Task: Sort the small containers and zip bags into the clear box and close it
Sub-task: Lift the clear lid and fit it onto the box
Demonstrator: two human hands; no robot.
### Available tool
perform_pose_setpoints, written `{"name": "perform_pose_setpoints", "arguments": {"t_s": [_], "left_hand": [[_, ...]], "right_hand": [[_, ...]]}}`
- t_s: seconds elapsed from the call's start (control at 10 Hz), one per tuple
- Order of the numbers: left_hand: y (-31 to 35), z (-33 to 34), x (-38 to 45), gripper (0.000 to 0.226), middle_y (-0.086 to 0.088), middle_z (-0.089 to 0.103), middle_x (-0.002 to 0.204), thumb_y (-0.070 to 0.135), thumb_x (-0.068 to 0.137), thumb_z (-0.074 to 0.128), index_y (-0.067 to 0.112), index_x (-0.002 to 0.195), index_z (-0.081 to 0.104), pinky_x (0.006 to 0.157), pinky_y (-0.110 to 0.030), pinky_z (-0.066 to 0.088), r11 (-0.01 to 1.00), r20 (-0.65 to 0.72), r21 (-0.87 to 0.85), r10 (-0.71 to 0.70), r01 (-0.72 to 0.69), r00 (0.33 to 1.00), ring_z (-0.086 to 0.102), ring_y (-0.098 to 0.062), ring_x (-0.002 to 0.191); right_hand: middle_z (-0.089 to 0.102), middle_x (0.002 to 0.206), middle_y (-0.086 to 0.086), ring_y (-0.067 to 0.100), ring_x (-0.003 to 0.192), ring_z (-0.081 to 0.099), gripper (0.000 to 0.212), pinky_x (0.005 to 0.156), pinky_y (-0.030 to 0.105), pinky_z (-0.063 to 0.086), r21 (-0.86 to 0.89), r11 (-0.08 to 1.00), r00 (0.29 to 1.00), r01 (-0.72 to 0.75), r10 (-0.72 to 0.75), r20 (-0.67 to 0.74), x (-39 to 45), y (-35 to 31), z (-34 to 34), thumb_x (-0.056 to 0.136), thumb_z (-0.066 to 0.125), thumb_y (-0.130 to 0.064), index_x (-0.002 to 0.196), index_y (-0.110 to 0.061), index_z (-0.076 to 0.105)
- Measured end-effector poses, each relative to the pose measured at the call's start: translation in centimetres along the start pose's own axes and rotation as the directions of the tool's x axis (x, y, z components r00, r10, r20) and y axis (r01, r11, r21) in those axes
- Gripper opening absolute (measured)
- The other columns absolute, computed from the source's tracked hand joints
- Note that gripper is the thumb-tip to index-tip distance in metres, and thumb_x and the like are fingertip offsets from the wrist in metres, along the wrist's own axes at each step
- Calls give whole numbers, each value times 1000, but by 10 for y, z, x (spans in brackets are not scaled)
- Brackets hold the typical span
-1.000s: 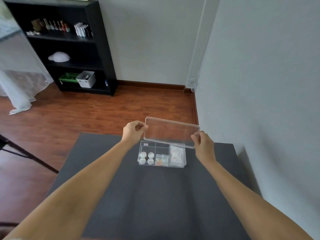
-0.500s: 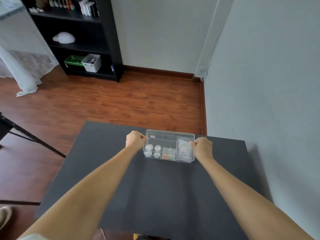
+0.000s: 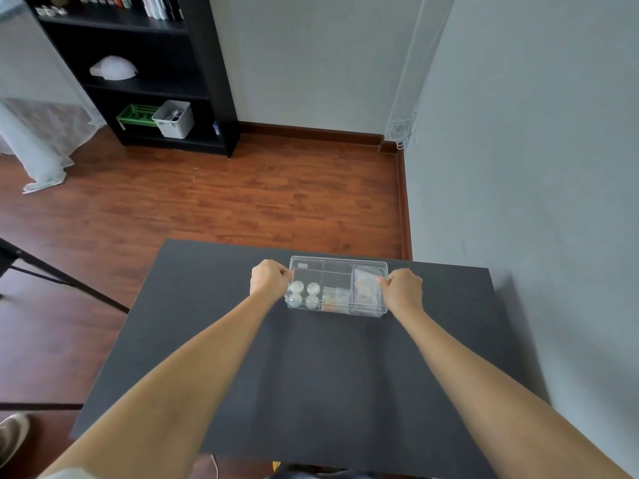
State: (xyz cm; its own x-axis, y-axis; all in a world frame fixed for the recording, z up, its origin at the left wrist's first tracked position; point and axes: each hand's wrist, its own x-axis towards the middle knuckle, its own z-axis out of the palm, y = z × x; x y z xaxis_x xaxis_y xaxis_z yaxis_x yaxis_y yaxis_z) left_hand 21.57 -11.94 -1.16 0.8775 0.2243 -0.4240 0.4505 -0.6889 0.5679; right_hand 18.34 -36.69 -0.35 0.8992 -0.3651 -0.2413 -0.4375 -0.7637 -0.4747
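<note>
The clear box [image 3: 337, 271] sits on the far part of the dark table [image 3: 311, 375], with its clear lid lying flat on top. Inside, several small round white containers [image 3: 304, 294] fill the left compartment. Zip bags [image 3: 333, 299] lie in the middle compartment and more zip bags [image 3: 364, 288] in the right one. My left hand [image 3: 269, 280] pinches the lid's left edge with curled fingers. My right hand [image 3: 401, 286] pinches the lid's right edge the same way.
A grey wall [image 3: 518, 167] runs along the table's right side. Beyond the table lies wooden floor [image 3: 242, 195] and a black shelf unit [image 3: 155, 81] with a white bin and green basket. A black tripod leg [image 3: 52, 278] stands at the left.
The lid was held raised and tilted above the open box; both hands have lowered it flat onto the box. The view has also tilted further down.
</note>
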Motion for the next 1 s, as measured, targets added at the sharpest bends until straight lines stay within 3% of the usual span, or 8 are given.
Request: {"name": "perform_pose_setpoints", "arguments": {"t_s": [0.2,0.3,0.5,0.8,0.9,1.0], "left_hand": [[-2,3,-2,27,-7,50,68,18,90,56,13,63,57,59,-28,37,1000,-14,0,10,-10,1000,38,-23,66],[-2,5,-3,27,-7,52,69,19,90,57,13,64,60,58,-27,38,1000,-15,3,-9,10,1000,40,-24,66],[-3,5,-6,24,-5,60,74,21,91,58,15,69,66,61,-27,43,999,-12,0,-34,34,999,47,-25,67],[-7,7,-8,30,-5,53,68,21,91,56,13,62,60,57,-27,39,1000,-18,-24,-16,15,1000,41,-24,66],[-13,8,-15,36,-3,44,61,24,90,50,11,57,48,54,-27,32,995,-65,-99,-16,9,998,35,-24,66],[-29,17,-43,31,-3,58,79,31,95,44,7,85,62,69,-32,42,977,-156,-213,-12,-22,988,49,-26,77]], "right_hand": [[55,71,11,26,69,51,31,66,28,40,-7,999,999,-34,34,36,-5,8,4,92,62,-22,68,-3,57],[53,69,10,26,67,50,43,65,28,38,-1,999,999,-37,37,22,-6,11,6,92,61,-21,55,-9,43],[52,68,10,27,68,50,43,63,29,36,13,999,998,-52,51,29,-6,10,8,92,59,-20,54,-9,42],[42,52,3,26,62,48,51,60,31,36,41,998,997,-47,44,63,-9,15,10,92,55,-23,46,-11,36],[44,54,1,25,63,49,52,62,33,38,150,986,997,-71,65,45,-17,20,9,98,45,-33,51,-11,38],[51,66,-1,21,68,50,45,66,34,38,301,948,993,-102,117,-31,-44,34,14,100,37,-39,65,-11,44]]}}
